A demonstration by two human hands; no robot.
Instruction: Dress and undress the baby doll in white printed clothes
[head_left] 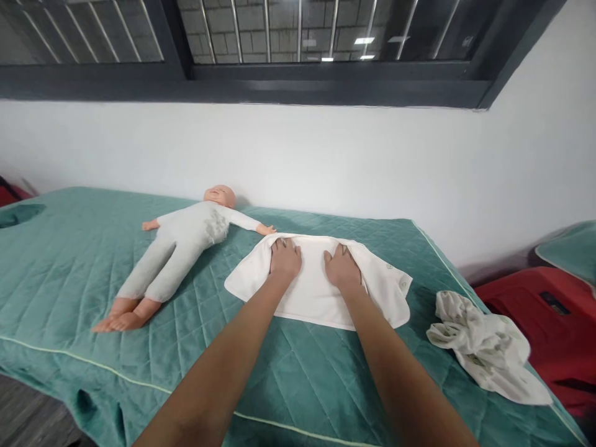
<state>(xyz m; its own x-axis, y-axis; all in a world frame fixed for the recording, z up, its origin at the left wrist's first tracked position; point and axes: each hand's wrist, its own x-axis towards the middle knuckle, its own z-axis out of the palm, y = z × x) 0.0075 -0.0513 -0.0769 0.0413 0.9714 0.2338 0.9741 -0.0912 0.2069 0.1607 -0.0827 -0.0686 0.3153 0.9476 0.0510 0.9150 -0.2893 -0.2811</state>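
A white cloth garment (316,298) lies spread on the bed, with small round fasteners or marks near its right corner. My left hand (285,259) is on its upper left part, fingers curled at a folded edge and partly covered by it. At the upper right part, my right hand (342,268) grips another fold in the same way, its fingertips partly hidden. To the left, a baby doll (190,230) in a white long-sleeved suit lies on its back, one hand close to the garment's upper left edge.
A green quilted cover (288,379) spreads over the bed. On its right side lies a crumpled whitish cloth (484,341) with a small print. A red case (544,310) stands beyond the right edge. Behind is a white wall (302,161) under a dark-framed window (326,84).
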